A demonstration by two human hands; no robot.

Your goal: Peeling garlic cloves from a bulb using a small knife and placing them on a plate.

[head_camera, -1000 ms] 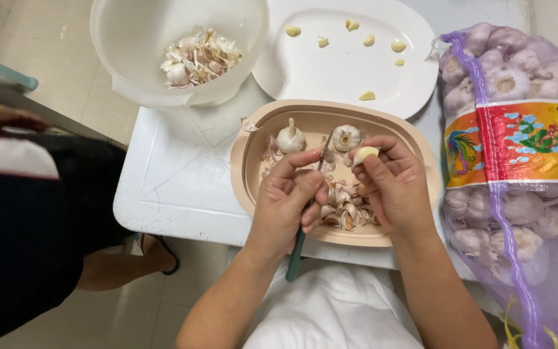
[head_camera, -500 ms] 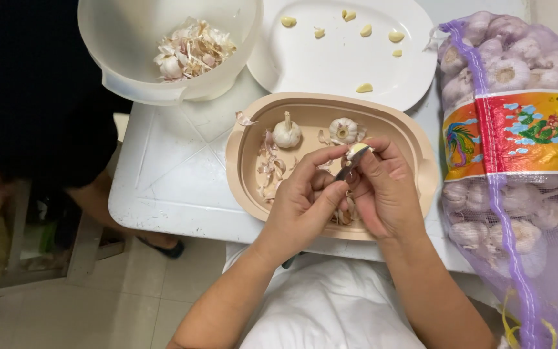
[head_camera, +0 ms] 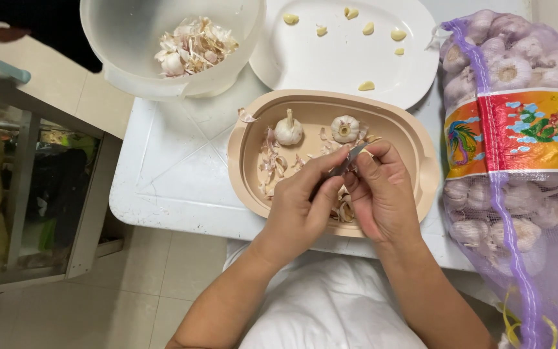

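A: What are the two hands doing at the centre of the frame?

B: They meet over the near half of a tan oval dish [head_camera: 243, 145]. The left hand [head_camera: 301, 213] is closed around a small knife [head_camera: 347, 161], thumb and forefinger pinching it so the grey blade points up and to the right. The right hand [head_camera: 382, 194] is curled with its fingers bunched against the blade tip; whatever they pinch is hidden, so I cannot tell what it is.

A: And inside the dish?

B: Two whole garlic bulbs, one [head_camera: 289, 131] left of the other [head_camera: 345, 128], lie in the far half, just above the hands. Loose papery skins [head_camera: 272, 161] are scattered along the left side and under the fingers.

A: What surrounds it?

B: Top centre, a white oval plate [head_camera: 330, 61] carries several peeled cloves [head_camera: 367, 85], well apart from one another. Upper left, a white plastic bowl [head_camera: 117, 39] holds a heap of skins [head_camera: 192, 48]. Along the right edge lies a purple mesh sack [head_camera: 524, 213] packed with garlic bulbs, a bright printed band across it. Everything rests on a white table [head_camera: 169, 174].

A: Anyone else?

B: Dark clothing at the upper left corner, nothing clearer.
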